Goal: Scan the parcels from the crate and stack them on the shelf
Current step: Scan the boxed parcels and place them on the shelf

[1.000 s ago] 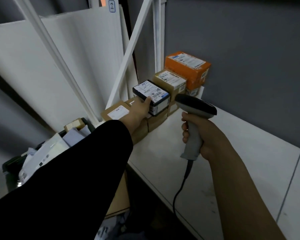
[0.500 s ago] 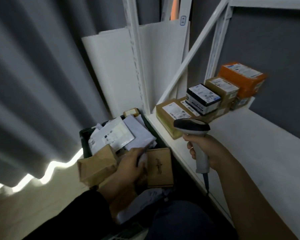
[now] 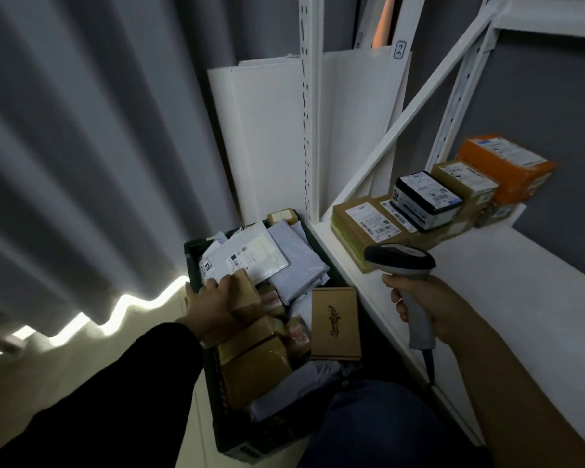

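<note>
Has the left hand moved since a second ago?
Yes: the left hand went from the shelf down into the crate, gripping a brown parcel.

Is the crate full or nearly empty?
Full: the crate is heaped to its rim with white mailers and cardboard parcels; the left hand grips one brown box.

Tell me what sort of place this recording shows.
Probably a parcel sorting or storage room: a white shelf holding labelled boxes, a dark crate full of parcels, and a barcode scanner in the right hand.
</note>
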